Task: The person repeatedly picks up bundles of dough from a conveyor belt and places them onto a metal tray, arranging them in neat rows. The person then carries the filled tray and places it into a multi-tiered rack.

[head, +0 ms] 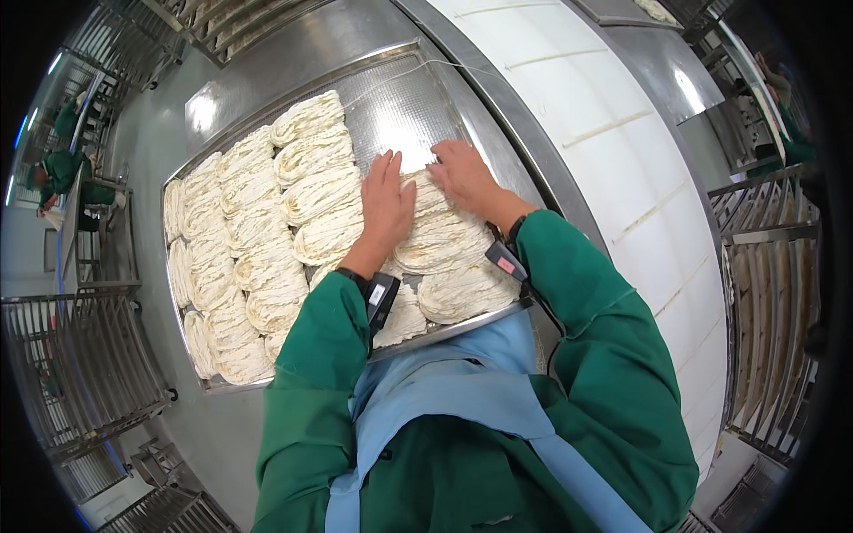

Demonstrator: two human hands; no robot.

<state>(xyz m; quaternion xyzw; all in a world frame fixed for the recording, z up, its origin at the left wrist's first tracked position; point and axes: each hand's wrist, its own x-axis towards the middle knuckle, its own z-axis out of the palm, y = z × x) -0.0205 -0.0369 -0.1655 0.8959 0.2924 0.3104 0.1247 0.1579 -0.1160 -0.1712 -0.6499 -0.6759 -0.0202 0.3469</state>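
Observation:
Folded bundles of pale noodles (320, 193) lie in rows on a large metal mesh tray (393, 93) in front of me. My left hand (390, 198) rests at the left edge of the rightmost row, its fingers stretched forward. Across from it, my right hand (463, 174) touches the far end of the same row with bent fingers. Between the two hands is a noodle bundle (421, 193), partly covered by my fingers. Whether either hand grips it is hard to tell. Nearer to me, another noodle bundle (466, 290) lies by the tray's front rim.
A white conveyor belt (600, 133) with raised cleats runs along the right. A thin white cord (436, 62) crosses the tray's far corner. Metal racks (86, 373) stand at the left, and another rack (773, 320) holds trays at the right. A person in green (63, 174) works far left.

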